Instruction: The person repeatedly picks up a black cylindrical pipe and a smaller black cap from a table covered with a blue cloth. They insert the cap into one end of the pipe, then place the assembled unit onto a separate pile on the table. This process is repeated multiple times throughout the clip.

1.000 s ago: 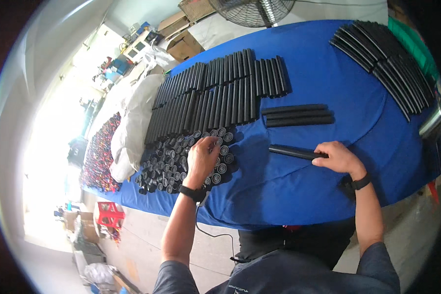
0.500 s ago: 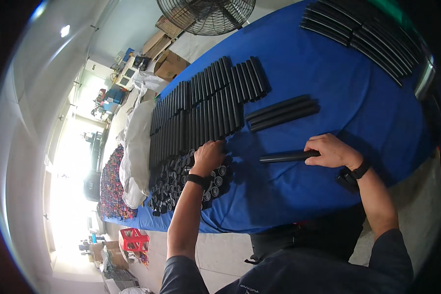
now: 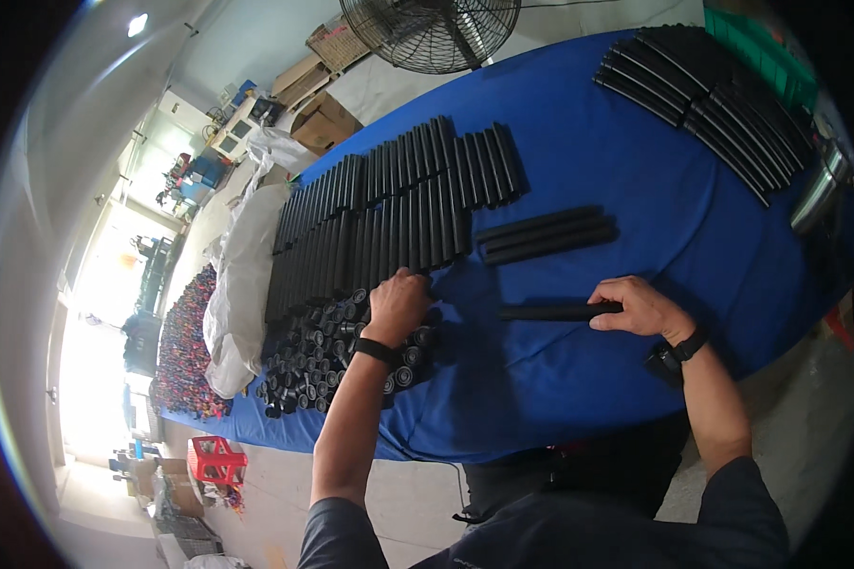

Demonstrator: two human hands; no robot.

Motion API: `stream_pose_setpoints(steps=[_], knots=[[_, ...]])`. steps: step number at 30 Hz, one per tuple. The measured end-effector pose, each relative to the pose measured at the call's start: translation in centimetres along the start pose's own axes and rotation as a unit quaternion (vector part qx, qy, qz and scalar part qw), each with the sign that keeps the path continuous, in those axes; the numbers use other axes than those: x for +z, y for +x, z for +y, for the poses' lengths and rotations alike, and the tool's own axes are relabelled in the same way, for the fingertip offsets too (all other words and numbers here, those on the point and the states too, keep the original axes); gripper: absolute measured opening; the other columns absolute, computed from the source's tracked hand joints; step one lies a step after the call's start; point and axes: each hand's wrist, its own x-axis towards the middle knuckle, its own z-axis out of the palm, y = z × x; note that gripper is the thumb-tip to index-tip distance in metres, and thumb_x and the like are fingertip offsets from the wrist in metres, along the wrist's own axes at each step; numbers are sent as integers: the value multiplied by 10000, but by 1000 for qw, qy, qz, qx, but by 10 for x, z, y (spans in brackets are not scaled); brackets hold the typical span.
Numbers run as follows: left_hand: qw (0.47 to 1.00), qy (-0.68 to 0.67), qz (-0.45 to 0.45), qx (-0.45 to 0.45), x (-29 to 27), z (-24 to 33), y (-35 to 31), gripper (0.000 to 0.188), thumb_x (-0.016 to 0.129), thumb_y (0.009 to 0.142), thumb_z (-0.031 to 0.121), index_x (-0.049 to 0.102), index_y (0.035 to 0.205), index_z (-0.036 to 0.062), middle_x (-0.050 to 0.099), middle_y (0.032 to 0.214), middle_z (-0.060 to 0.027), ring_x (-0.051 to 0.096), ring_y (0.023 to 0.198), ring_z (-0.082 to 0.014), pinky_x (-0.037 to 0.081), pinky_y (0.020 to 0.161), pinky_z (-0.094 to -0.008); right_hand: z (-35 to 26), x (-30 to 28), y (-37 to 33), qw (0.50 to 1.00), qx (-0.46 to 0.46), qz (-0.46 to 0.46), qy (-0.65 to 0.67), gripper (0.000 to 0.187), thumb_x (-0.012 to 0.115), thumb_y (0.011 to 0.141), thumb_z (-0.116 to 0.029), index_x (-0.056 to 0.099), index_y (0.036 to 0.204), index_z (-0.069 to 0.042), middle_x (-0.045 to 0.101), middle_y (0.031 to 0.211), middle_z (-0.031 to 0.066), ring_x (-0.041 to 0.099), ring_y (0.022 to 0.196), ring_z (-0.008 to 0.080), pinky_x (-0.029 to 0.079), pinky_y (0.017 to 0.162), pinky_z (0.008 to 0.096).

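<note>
My right hand (image 3: 640, 306) grips one end of a black tube (image 3: 548, 312), which lies nearly level over the blue tablecloth and points left. My left hand (image 3: 398, 305) is closed at the edge of a pile of round black caps (image 3: 313, 365). A dark bit shows by its fingertips, too hidden to name. Beyond that hand, black tubes (image 3: 413, 223) lie side by side in packed rows. Three loose black tubes (image 3: 548, 235) rest together between these rows and my right hand.
More black tubes (image 3: 697, 109) lie at the far right, by a green crate (image 3: 764, 57) and a shiny metal cylinder (image 3: 821, 194). White sheeting (image 3: 242, 294) and a heap of small coloured pieces (image 3: 194, 351) are at the left. A fan (image 3: 432, 36) stands behind the blue-covered table (image 3: 560, 398).
The whole view has shifted a little. The tube in my right hand now lies more level, with that hand still gripping its end. My left hand stays closed beside the caps.
</note>
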Motion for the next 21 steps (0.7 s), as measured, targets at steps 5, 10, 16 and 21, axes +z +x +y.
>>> stream_pose_setpoints(steps=[5,10,16,21], knots=[[935,-288,208,18,-49,45,-12,224,750,817,229,723,913,29,661,1025,-148,673,972,-297,561,829,-441,-4,-7,-18,969,124,45,209,292,734,885,-255,692,1008,7,640,819,15,583,740,114,485,702,285],[388,-905,-144,94,-10,88,-11,354,644,899,165,592,1198,-17,632,1148,-195,687,1031,-305,645,677,-333,-14,-1,-60,929,169,117,308,163,670,946,-160,688,1023,-17,601,807,-24,533,715,66,442,663,232],[285,-890,-297,194,29,175,-8,614,717,928,182,465,1480,87,623,881,-91,601,680,-144,421,460,-219,-37,-1,-95,940,213,103,245,231,666,968,-206,683,1030,17,644,864,11,572,777,83,475,735,248],[263,-880,-333,214,50,178,-13,567,781,879,153,571,1394,45,644,767,-56,598,638,-133,452,524,-268,-66,5,-94,918,290,42,268,377,696,954,-169,582,1259,21,664,994,39,591,870,102,481,799,260]])
